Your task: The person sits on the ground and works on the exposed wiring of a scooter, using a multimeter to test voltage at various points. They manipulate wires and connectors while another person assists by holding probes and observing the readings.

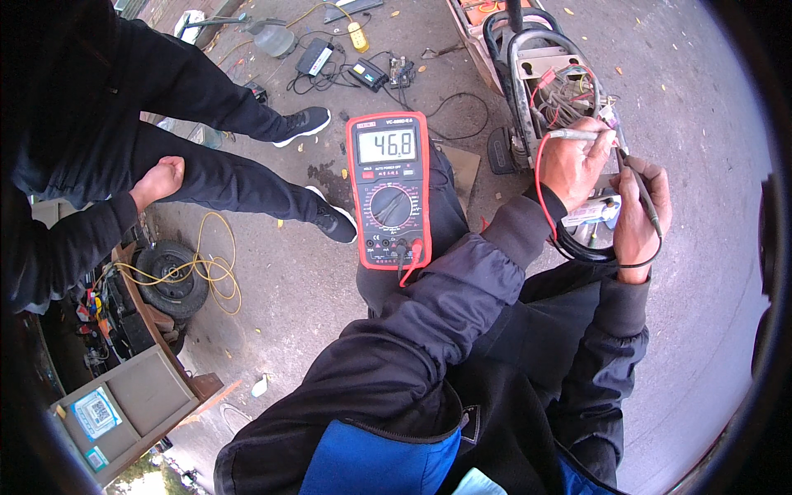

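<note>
My left hand (573, 165) pinches a whitish test probe (569, 134) with a red lead. Close beside it, my right hand (639, 216) grips a black test probe (648, 198), its black lead looping below the wrist. Both hands meet over a wire connector (612, 142) at the end of an electric vehicle's frame; fingers hide where the tips touch. A tangle of wires (569, 95) fills the frame's uncovered compartment. The red-and-black multimeter (388, 235) lies face up at my knee, its display lit and two leads plugged in at its lower end.
At left stands another person in dark clothes, one hand (158, 180) closed. Chargers (315, 58) with cables, a yellow power strip (358, 38) and a plastic jug (271, 38) lie on the ground. A cart (157, 388) with a wheel (172, 279) and yellow cord is lower left.
</note>
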Available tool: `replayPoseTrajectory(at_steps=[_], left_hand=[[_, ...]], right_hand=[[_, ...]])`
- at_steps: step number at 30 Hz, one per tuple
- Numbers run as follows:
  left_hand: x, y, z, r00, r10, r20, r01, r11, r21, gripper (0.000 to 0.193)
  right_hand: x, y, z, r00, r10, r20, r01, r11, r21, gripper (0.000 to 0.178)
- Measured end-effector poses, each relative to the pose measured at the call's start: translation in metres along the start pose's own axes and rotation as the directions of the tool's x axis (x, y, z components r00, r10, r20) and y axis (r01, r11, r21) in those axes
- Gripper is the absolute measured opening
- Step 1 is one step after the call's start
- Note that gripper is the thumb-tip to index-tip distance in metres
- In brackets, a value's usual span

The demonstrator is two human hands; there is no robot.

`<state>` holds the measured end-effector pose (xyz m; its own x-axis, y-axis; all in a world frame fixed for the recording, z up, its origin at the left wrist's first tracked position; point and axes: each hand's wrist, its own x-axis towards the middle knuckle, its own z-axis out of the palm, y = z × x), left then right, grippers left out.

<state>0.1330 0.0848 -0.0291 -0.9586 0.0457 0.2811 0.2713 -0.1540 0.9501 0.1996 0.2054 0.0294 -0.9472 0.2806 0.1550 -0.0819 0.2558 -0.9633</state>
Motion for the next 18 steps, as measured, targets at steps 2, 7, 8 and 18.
replayPoseTrajectory(at_steps=[2,7,8,18], left_hand=[[0.0,0.0002,-0.0004,1.0,0.0,0.0,0.0,1.0,0.003,0.024],[-0.0001,0.0015,-0.0012,1.0,0.011,0.004,-0.011,1.0,-0.006,0.027],[0.0,0.0015,-0.001,1.0,0.001,0.007,-0.001,1.0,-0.014,0.028],[0.0002,-0.0014,0.0012,0.999,-0.033,0.007,0.034,0.999,-0.042,0.029]], right_hand=[[0.0003,-0.0007,0.0003,1.0,0.005,-0.001,-0.005,1.0,-0.002,0.015],[0.0,-0.0034,0.0008,1.0,-0.017,-0.003,0.017,0.999,-0.032,0.014],[0.0,-0.0038,0.001,1.0,-0.023,-0.007,0.023,0.999,-0.045,0.013],[0.0009,-0.0033,0.0009,0.999,-0.045,-0.005,0.045,0.998,-0.033,0.013]])
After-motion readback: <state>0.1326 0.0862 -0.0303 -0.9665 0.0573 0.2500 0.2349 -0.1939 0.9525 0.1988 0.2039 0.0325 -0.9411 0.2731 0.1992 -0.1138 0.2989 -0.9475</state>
